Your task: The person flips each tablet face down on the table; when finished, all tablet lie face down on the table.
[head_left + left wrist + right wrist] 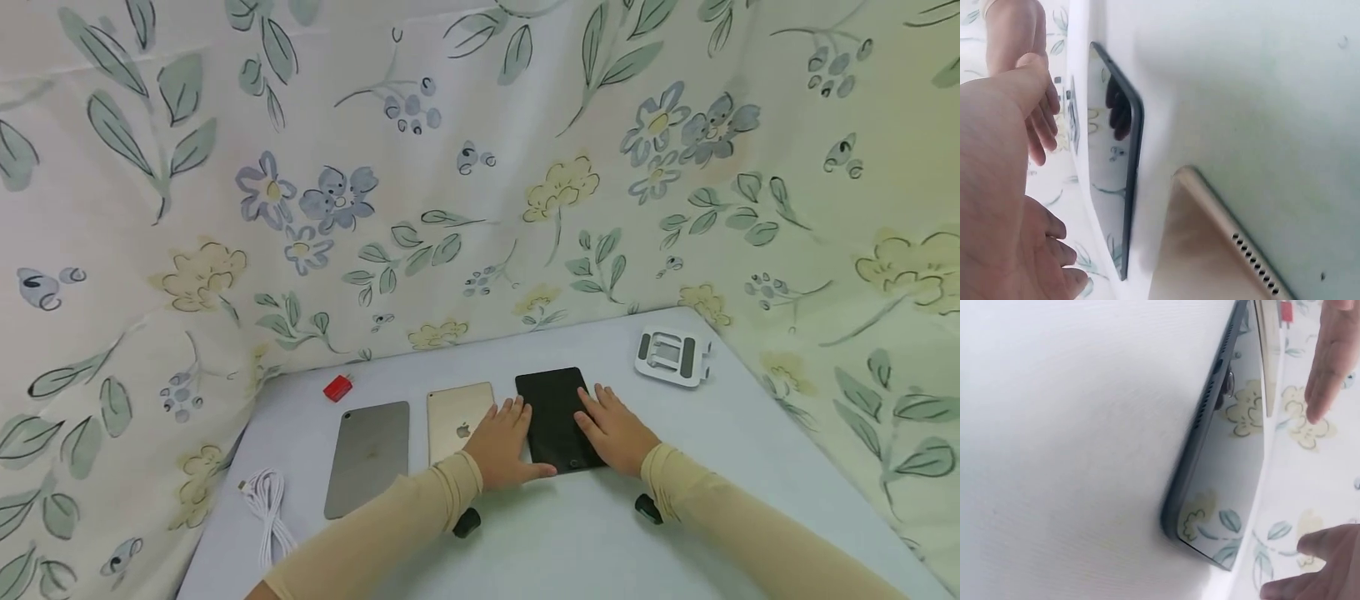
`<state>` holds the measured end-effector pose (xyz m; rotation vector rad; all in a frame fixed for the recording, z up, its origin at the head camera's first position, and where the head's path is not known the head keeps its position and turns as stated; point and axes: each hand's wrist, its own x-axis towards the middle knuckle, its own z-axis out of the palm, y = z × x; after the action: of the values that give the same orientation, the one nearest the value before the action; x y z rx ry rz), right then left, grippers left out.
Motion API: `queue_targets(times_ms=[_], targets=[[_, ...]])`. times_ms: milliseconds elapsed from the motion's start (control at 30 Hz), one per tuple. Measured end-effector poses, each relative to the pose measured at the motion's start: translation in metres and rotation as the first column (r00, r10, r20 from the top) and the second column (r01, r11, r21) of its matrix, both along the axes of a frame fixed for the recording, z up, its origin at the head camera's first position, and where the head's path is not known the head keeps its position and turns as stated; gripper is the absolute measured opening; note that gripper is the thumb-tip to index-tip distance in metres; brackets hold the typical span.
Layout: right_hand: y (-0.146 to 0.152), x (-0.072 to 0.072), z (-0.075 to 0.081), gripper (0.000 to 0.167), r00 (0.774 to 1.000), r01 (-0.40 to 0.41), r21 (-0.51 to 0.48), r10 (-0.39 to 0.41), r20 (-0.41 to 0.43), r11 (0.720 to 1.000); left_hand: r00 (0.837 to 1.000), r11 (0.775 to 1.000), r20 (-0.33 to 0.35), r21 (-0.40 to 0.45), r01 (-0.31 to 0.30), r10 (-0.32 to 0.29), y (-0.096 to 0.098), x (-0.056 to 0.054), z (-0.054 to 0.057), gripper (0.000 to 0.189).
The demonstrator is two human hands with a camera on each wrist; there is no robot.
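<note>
A black tablet (557, 417) lies screen up on the white table, a round button at its near end. My left hand (501, 448) is over its left edge and the right side of a gold tablet (447, 421), which lies back up. Over the right edge of the black tablet is my right hand (619, 435). Both hands have fairly straight fingers and hold nothing. In the wrist views the hands appear raised above the glossy screen (1229, 475), which mirrors the patterned cloth. Whether any fingertip touches the tablet, I cannot tell.
Left of the gold tablet lies a grey tablet (369, 458). A red charger plug (337, 388) sits behind it, and a bundled white cable (270, 504) is at the left. A white folding stand (672, 357) is at the back right. Floral cloth (480, 208) hangs around the table.
</note>
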<state>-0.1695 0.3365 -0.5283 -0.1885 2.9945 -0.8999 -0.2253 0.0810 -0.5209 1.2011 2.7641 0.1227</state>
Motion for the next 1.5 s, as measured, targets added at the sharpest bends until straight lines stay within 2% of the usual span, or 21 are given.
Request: queue_targets(times_ms=[133,267,500,733,867,1000,1233,1367,1500], targets=[[-0.001,-0.001,-0.005,0.068,0.998,0.0,-0.025,0.001,0.061,1.0,1.0,0.998,-0.01,-0.061,-0.008,0.008,0.004,0.003,-0.01,0.12],[-0.001,-0.002,-0.011,0.068,0.995,0.003,-0.042,0.001,0.095,0.999,1.0,0.996,0.003,-0.089,-0.008,0.008,0.011,0.006,-0.01,0.121],[-0.002,-0.006,-0.018,0.068,0.994,0.002,-0.077,0.007,0.114,0.997,1.0,0.991,0.027,-0.133,-0.006,0.01,0.021,0.006,-0.009,0.116],[-0.006,-0.006,-0.017,0.064,0.995,-0.006,-0.095,0.015,0.102,0.995,0.999,0.991,0.04,-0.136,0.004,0.001,0.025,0.004,-0.014,0.112],[-0.009,-0.008,-0.015,0.062,0.995,0.011,-0.139,0.002,0.096,0.99,0.999,0.993,0.052,-0.118,-0.001,0.007,0.026,0.004,-0.015,0.104],[-0.009,-0.01,-0.013,0.06,0.996,0.038,-0.239,-0.019,0.082,0.97,0.998,0.996,0.064,-0.089,0.004,0.001,0.026,0.004,-0.017,0.097],[-0.008,-0.012,-0.008,0.065,0.994,0.096,-0.4,-0.068,0.082,0.911,0.996,0.998,0.085,-0.058,0.017,-0.012,0.026,0.004,-0.018,0.094],[-0.005,-0.01,-0.005,0.066,0.992,0.124,-0.46,-0.095,0.087,0.879,0.995,0.999,0.095,-0.042,0.014,-0.01,0.027,0.005,-0.017,0.092],[-0.005,-0.009,0.002,0.063,0.993,0.114,-0.476,-0.113,0.032,0.872,0.995,1.0,0.103,-0.028,0.003,0.0,0.029,0.004,-0.015,0.092]])
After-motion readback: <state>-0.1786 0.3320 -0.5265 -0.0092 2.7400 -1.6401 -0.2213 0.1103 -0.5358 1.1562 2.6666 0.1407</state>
